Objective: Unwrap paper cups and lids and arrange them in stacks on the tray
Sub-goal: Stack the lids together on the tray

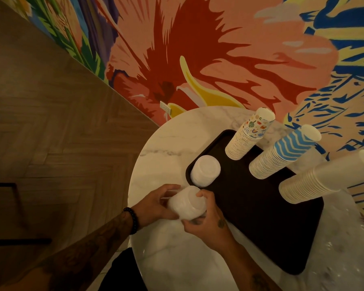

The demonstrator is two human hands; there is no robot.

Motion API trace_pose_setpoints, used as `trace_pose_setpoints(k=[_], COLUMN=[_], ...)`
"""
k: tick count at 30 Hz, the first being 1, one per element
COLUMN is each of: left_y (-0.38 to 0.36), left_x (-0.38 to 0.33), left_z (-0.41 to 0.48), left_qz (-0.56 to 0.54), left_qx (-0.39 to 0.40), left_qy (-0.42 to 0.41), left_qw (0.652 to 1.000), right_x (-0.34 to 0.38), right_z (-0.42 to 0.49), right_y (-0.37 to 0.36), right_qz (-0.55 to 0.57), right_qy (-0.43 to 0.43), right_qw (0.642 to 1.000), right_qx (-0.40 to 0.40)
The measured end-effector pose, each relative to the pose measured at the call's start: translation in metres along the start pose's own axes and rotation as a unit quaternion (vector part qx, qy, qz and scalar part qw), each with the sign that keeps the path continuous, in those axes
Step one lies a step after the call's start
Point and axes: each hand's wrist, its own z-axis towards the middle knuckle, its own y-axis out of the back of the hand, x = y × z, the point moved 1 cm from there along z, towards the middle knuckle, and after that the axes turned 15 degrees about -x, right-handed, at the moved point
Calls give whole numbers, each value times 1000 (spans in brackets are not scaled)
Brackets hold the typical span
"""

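Two hands meet over the marble table point(166, 143): the left hand point(156, 203) and right hand point(208, 223) both curl round a white stack of lids point(186, 204), held just beside the near-left corner of the dark tray point(250, 217). Whether any wrapping clings to it cannot be told. A second lid stack point(205, 171) already stands on the tray, along with three cup stacks: patterned cups point(248, 135), blue zigzag cups point(282, 154) and plain white cups point(315, 181). Crumpled clear wrap point(340, 238) lies on the table to the right. The job looks nearly finished, with this held stack apparently the last to be placed.
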Motion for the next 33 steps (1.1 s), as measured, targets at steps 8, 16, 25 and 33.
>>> trace_pose_setpoints(k=[8,16,25,33], left_y=[6,15,8,11], left_x=[-12,-36,-58,-61], left_z=[-3,-7,-4,-6], left_qz=[-224,-170,-11,121], left_qx=[-56,73,-22,-114], left_qy=[208,83,-80,-191], left_qw=[950,979,997,967], right_x=[4,32,56,74], right_z=[-6,11,22,37], right_y=[-1,1,8,19], right_qz=[4,43,-17,-49], right_qy=[3,15,42,-7], right_qw=[1000,999,998,999], right_qx=[-6,3,35,-7])
